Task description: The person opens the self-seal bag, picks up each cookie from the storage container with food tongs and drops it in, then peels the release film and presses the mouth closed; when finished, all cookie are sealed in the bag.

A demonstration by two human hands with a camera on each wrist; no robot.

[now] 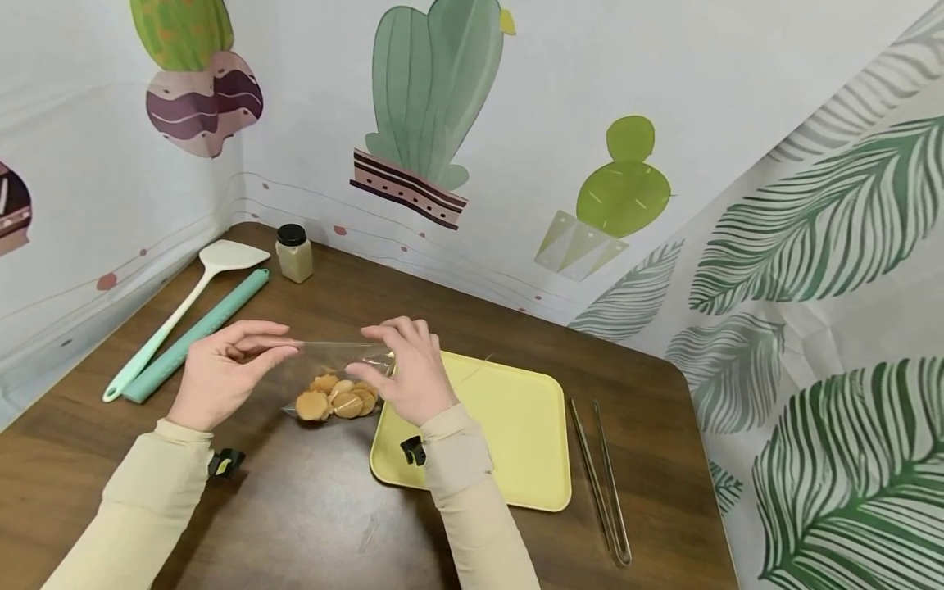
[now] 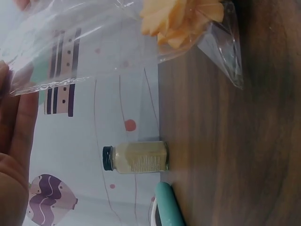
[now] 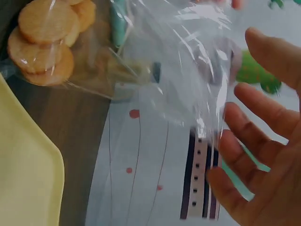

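A clear plastic bag [image 1: 324, 360] stands with its lower part on the table, several round golden biscuits [image 1: 347, 400] piled at its bottom. My left hand [image 1: 224, 369] pinches the upper left corner of the bag between thumb and fingers. At the bag's upper right, my right hand [image 1: 413, 369] has its thumb and fingers spread apart. In the right wrist view the fingertips [image 3: 230, 110] of that hand come right up to the bag's edge without closing on it. The upper edge of the bag is stretched between the two hands.
A yellow tray [image 1: 509, 426] lies under and beyond my right hand, with metal tongs [image 1: 605, 483] to its right. At the back left are a white-headed turner [image 1: 214, 266], a green stick-shaped thing [image 1: 199, 332] and a black-lidded jar [image 1: 295, 254]. Patterned cloth [image 1: 516, 205] hangs behind the table.
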